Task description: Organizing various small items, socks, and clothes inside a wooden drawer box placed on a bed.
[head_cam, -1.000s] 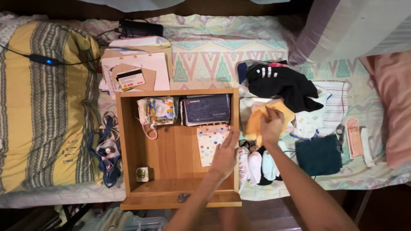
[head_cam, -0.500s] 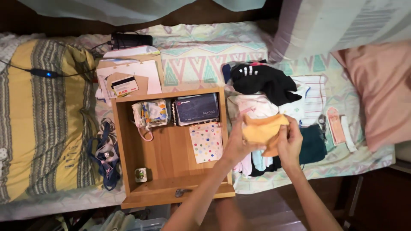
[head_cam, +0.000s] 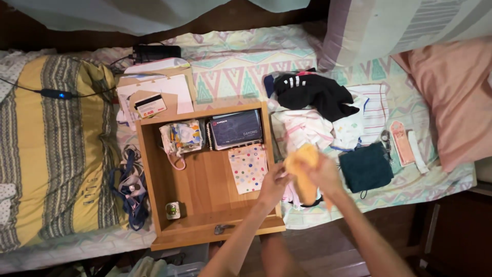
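Note:
A yellow-orange cloth point(head_cam: 303, 165) is bunched between both hands, just right of a wooden drawer point(head_cam: 148, 169) that lies on the bed. My left hand point(head_cam: 274, 185) grips its lower left side. My right hand point(head_cam: 325, 175) closes over its right side. Under the hands lie small rolled socks point(head_cam: 292, 196), mostly hidden. Inside the drawer are a polka-dot pouch point(head_cam: 247, 167), a dark notebook point(head_cam: 236, 129), a patterned fabric mask point(head_cam: 180, 137) and a small green-lidded jar point(head_cam: 173, 210).
Right of the drawer lie a black garment point(head_cam: 312, 93), white clothes point(head_cam: 305, 128), a dark teal cloth point(head_cam: 366, 166) and small pink tags point(head_cam: 400, 142). Papers and cards point(head_cam: 154, 95) sit behind the drawer. A yellow patterned pillow point(head_cam: 48, 149) lies left, a pink pillow point(head_cam: 451, 97) right.
My right hand lifted the yellow cloth off the clothes pile, my left hand left the drawer edge and joined it, and both hands have since gathered the cloth tighter and lower.

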